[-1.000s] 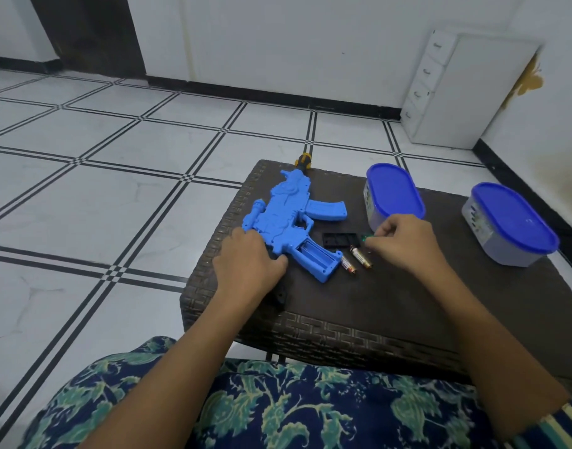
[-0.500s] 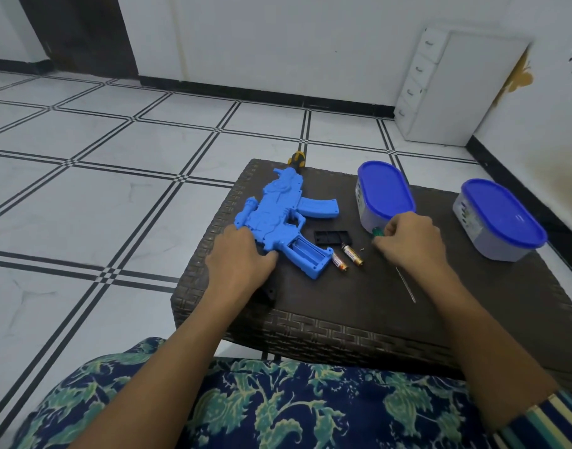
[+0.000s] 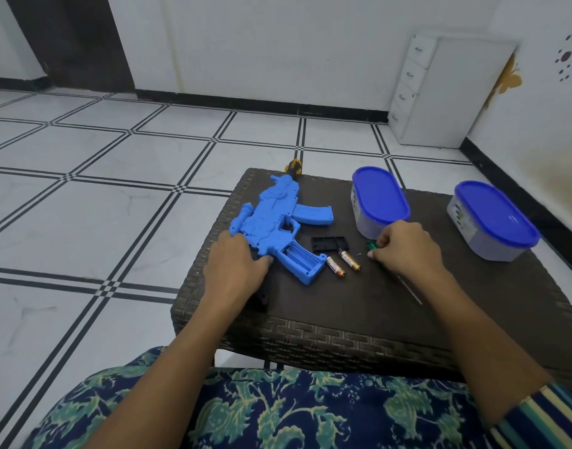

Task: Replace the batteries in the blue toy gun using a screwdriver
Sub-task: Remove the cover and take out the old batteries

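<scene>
Battery change on a blue toy gun [image 3: 278, 222], head-camera view. The gun lies flat on its side on the left part of a dark woven desk [image 3: 343, 322], with its muzzle pointing away from the person and its grip angled toward the near right. The compartment [image 3: 299, 257] in the grip stands uncovered, with metal contacts visible inside. A black battery cover [image 3: 329, 244] lies on the desk just right of the grip. Two batteries [image 3: 335, 266] lie side by side just beside the grip's lower end, and a small screw [image 3: 359, 254] lies just right of them.

The left hand [image 3: 236, 267] rests palm down on the rear of the gun, fingers straight and relaxed, thumb tip beside the grip. The right hand [image 3: 404, 247] has its fingers curled round the green handle of a screwdriver [image 3: 372, 245]. The thin metal shaft runs out from under the hand toward the near edge; whether its tip touches the desk cannot be told.

A blue-lidded container [image 3: 380, 202] stands just behind the right hand, and a second container [image 3: 493, 218] stands well apart at the far right of the desk. A yellow-and-black tool handle [image 3: 293, 165] shows beyond the muzzle at the far edge. A white drawer cabinet [image 3: 440, 92] stands against the wall on the tiled floor [image 3: 83, 205]. Floral cloth [image 3: 278, 413] covers the lap, and a striped sleeve [image 3: 543, 416] covers the right forearm.
</scene>
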Demonstrator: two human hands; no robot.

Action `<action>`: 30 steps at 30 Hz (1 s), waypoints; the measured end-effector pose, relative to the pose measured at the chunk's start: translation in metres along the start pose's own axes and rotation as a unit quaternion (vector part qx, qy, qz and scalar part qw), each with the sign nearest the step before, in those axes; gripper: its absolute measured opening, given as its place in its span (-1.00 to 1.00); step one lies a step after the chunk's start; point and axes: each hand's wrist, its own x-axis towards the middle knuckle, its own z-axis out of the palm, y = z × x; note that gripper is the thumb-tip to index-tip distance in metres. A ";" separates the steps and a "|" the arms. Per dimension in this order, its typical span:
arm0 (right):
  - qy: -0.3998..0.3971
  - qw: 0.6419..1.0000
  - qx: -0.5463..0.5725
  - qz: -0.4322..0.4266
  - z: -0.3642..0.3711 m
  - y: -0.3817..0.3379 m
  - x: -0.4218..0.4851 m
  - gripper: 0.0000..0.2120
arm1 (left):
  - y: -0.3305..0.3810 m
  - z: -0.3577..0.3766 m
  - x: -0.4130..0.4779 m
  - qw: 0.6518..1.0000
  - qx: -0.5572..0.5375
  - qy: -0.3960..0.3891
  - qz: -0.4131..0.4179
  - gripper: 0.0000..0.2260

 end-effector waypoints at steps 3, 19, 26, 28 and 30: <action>0.039 0.999 -0.016 -0.022 -0.003 -0.007 -0.005 -0.84 | 0.002 -0.004 -0.001 1.000 0.009 0.013 0.010 -0.65; -0.027 0.945 0.209 -0.250 0.032 -0.064 -0.043 -0.46 | 0.008 -0.024 -0.006 0.972 0.060 0.154 0.167 -0.65; 0.014 0.945 0.229 -0.233 0.037 -0.069 -0.046 -0.55 | 0.011 -0.026 -0.007 0.957 0.060 0.192 0.210 -0.65; 0.006 0.943 0.236 -0.235 0.038 -0.069 -0.046 -0.50 | 0.010 -0.026 -0.006 0.961 0.053 0.185 0.198 -0.66; 0.000 0.936 0.262 -0.236 0.039 -0.068 -0.044 -0.53 | 0.008 -0.026 -0.006 0.964 0.047 0.182 0.189 -0.66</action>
